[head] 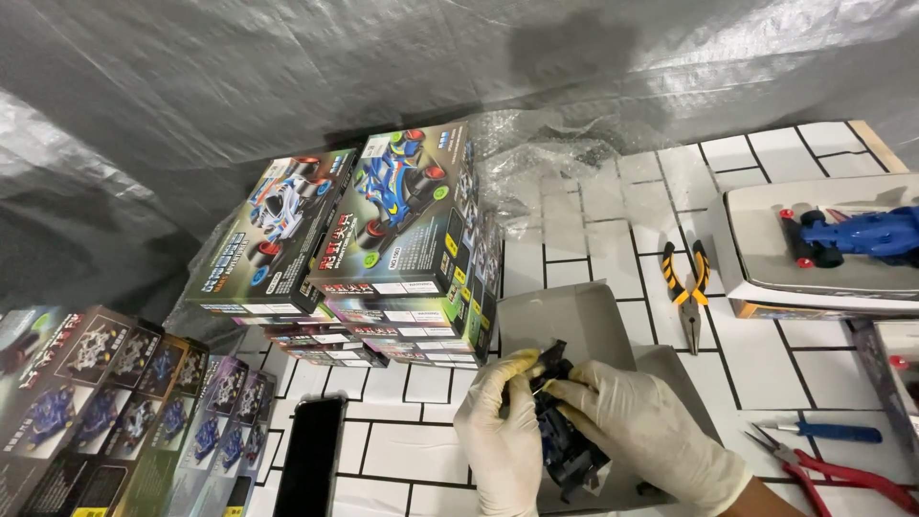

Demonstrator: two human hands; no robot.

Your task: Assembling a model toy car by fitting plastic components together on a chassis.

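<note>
Surface: white tile-pattern tabletop with dark grid lines, grey plastic sheeting draped behind, bubble wrap at the back edge. Your dark blue-black toy car chassis sits low centre over an open grey box tray. Your left hand, in a white glove, is closed around its left side; your right hand, also gloved, grips it from the right and top. Stacked toy car boxes stand just behind-left, more boxes at far left, and a black phone lies beside your left hand. Yellow-handled pliers lie right of the tray, red-handled pliers and a blue-handled tool near right. A blue toy car rests in a white box lid.
</note>
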